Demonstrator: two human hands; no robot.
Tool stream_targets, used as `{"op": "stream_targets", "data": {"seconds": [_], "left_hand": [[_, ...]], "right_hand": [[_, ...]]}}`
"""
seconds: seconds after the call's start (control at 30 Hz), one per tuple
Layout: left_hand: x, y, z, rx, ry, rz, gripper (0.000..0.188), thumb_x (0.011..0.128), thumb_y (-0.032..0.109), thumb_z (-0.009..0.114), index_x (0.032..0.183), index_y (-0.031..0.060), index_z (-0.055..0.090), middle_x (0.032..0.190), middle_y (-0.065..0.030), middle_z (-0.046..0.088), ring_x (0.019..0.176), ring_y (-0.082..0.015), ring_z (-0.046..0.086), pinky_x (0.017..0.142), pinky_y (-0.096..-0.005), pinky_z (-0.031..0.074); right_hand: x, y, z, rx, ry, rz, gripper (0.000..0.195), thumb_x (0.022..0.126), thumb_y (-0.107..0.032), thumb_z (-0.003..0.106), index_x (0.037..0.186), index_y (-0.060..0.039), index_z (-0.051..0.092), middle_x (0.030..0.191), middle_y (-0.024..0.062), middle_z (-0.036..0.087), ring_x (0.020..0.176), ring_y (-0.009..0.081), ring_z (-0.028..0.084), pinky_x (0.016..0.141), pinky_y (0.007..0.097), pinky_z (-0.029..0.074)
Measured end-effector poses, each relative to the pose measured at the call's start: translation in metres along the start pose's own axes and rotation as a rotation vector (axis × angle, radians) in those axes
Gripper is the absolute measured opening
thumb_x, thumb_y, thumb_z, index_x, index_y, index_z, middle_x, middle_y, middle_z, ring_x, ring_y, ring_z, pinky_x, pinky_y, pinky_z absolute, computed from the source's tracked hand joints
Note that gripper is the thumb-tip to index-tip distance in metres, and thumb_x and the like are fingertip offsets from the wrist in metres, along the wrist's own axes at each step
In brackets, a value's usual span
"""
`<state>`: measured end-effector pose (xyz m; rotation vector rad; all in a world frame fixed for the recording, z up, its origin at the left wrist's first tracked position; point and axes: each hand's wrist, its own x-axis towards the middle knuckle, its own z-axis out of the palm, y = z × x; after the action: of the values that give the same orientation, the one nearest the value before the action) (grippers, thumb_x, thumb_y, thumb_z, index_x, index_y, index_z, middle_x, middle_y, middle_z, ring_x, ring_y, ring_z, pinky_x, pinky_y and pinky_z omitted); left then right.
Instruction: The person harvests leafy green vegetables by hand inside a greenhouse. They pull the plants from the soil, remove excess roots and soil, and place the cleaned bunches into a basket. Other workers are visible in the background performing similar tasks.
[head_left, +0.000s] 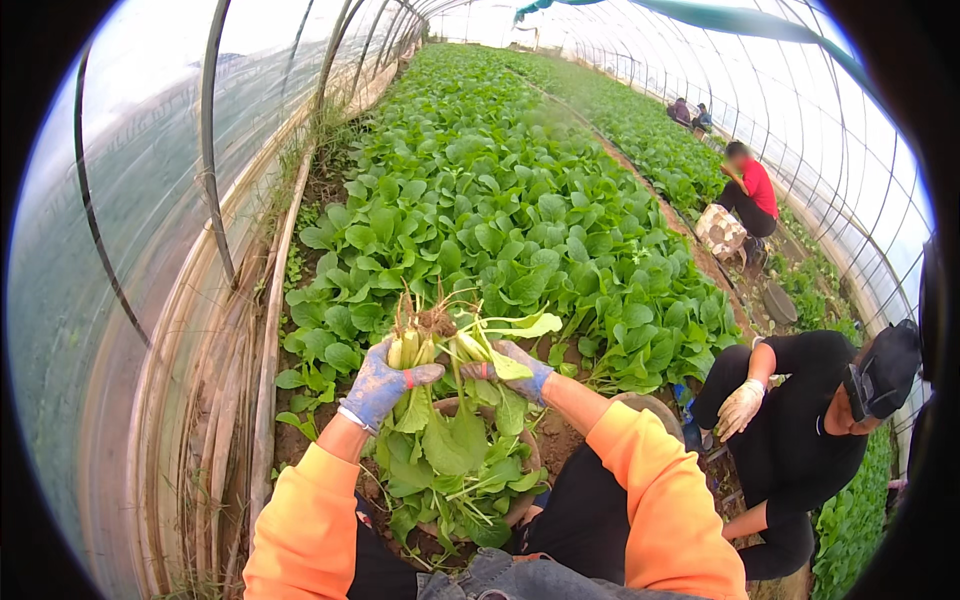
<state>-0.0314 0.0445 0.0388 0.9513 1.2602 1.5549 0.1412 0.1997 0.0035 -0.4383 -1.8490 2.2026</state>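
Observation:
In a dirt-stained blue glove, my left hand grips a bunch of leafy greens by the pale stems, with the brown roots pointing up and away from me. My right hand, gloved the same way, holds a few more stems with a yellowing leaf sticking out to the right. Long green leaves hang from both hands over a round brown basin. More pulled greens lie in and over that basin, between my knees. The leaves hide most of its inside.
A bed of growing greens stretches ahead. Plastic sheeting and a metal hoop run along my left. Close on my right crouches a person in black; farther off sits a person in red beside a pale sack. Two more people are beyond.

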Motion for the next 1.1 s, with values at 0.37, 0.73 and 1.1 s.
{"op": "stream_targets", "data": {"seconds": [0.37,0.73,1.1], "left_hand": [[-0.004,0.012,0.032,0.258,0.019,-0.101,0.053,0.067,0.013,0.079,0.112,-0.0013,0.054,0.100,-0.0068,0.063,0.086,-0.0131,0.060,0.077,-0.0273,0.050],[0.007,-0.008,0.021,-0.081,-0.030,-0.028,0.052,0.067,0.004,0.077,0.113,0.0020,0.054,0.104,-0.0047,0.061,0.087,-0.0118,0.058,0.079,-0.0266,0.049],[-0.002,-0.029,0.031,0.214,-0.275,-0.182,0.054,0.064,0.009,0.080,0.111,0.0025,0.055,0.099,-0.0014,0.061,0.087,-0.0101,0.055,0.081,-0.0261,0.045]], "right_hand": [[-0.014,-0.004,-0.007,-0.317,-0.099,0.035,0.031,0.080,-0.019,0.067,0.105,-0.0039,0.057,0.094,0.0013,0.061,0.079,0.0091,0.054,0.073,0.0254,0.045],[0.001,0.033,-0.013,-0.189,0.208,-0.139,0.031,0.086,-0.020,0.059,0.110,0.0001,0.057,0.095,0.0060,0.062,0.084,0.0105,0.053,0.075,0.0265,0.045],[0.010,0.077,-0.032,-0.428,0.363,-0.298,0.023,0.087,-0.016,0.053,0.107,-0.0037,0.053,0.085,0.0014,0.055,0.074,0.0131,0.046,0.069,0.0284,0.042]]}}
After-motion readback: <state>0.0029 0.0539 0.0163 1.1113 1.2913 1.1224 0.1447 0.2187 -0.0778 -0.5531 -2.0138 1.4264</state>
